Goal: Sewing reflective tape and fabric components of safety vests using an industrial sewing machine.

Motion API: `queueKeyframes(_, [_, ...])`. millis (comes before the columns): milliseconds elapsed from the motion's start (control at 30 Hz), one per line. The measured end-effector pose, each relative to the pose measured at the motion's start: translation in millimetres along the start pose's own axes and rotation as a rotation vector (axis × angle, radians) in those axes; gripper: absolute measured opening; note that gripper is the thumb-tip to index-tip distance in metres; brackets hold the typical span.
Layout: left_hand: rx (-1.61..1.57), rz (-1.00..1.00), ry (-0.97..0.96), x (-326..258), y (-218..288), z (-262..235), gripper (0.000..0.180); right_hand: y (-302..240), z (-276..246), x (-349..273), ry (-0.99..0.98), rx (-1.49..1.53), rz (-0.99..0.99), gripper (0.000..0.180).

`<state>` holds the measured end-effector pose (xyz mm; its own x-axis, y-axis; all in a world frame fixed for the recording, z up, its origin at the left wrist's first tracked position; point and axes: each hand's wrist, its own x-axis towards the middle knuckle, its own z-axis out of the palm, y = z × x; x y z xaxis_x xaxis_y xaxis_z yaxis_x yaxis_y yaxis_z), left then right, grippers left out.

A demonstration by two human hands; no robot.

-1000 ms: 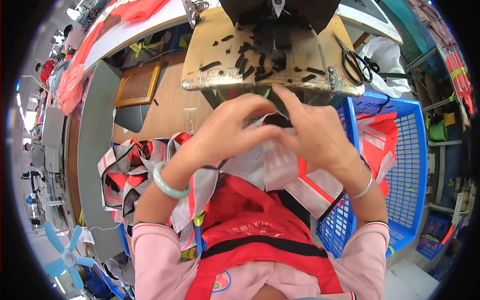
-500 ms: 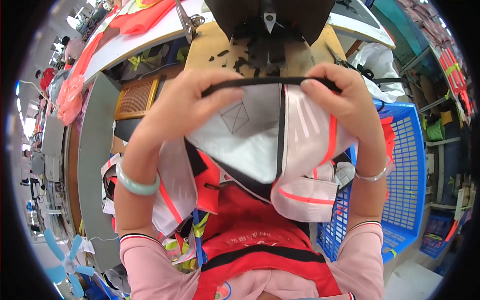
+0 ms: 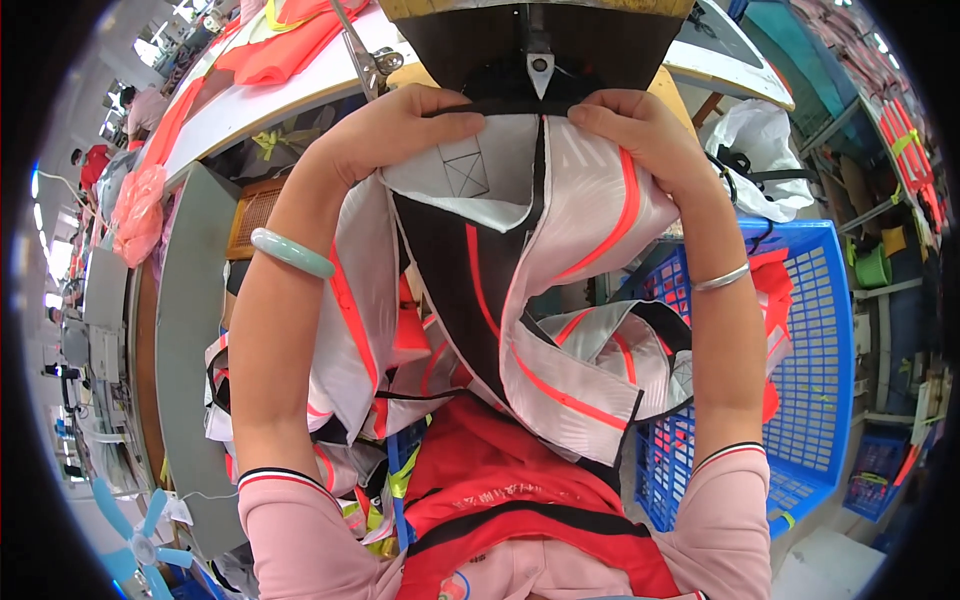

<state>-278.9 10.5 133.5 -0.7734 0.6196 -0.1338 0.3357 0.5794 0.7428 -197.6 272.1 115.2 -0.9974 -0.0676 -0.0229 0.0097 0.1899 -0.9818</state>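
Both hands hold up a white and black fabric piece (image 3: 590, 215) with orange-red stripes, gripping its black-bound top edge. My left hand (image 3: 415, 125) pinches that edge on the left, thumb on the near side. On the right, my right hand (image 3: 625, 125) pinches the same edge, thumb also in front. Between them the white lining shows a stitched crossed square. The edge lies just in front of the sewing machine (image 3: 540, 75), below its pale pointed part. Lower down, the fabric hangs in folds over my red apron (image 3: 490, 450). The machine's needle area is hidden by hands and cloth.
A blue plastic basket (image 3: 815, 360) with orange-red fabric stands at my right. Beyond it lies a white plastic bag (image 3: 760, 150) with black straps. A grey panel (image 3: 190, 360) stands at the left, and orange-red cloth (image 3: 285, 50) lies on the white table.
Both hands have moved forward with the fabric, bringing its black edge up to the machine. More of the striped and black panels now hangs in view below.
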Motion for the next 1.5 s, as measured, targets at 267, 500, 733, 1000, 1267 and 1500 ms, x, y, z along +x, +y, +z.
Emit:
queueKeyframes(267, [-0.121,-0.025,0.029,0.0,2.7,-6.0,0.052,-0.2,0.3,8.4,0.028,-0.019,-0.070,0.030])
queueKeyframes(500, [0.093,0.005,0.041,-23.5,15.1,2.7,0.037,2.1,-37.0,-25.5,0.084,-0.252,-0.301,0.026])
queueKeyframes(733, [-0.100,0.270,-0.290,-78.1,47.5,98.6,0.027,-17.8,56.1,-117.6,-0.105,-0.817,-0.625,0.088])
queueKeyframes(1000, [0.269,0.235,0.141,-159.4,6.2,111.6,0.022,30.3,59.7,-138.6,-0.249,-0.754,-0.412,0.028])
queueKeyframes(1267, [-0.081,0.298,0.199,-147.0,55.1,55.1,0.019,-28.9,20.7,-130.4,-0.074,-0.584,-0.392,0.018])
queueKeyframes(1500, [-0.112,0.192,0.135,-62.4,39.9,35.5,0.028,-21.4,-8.8,-68.1,-0.029,-0.667,-0.367,0.027])
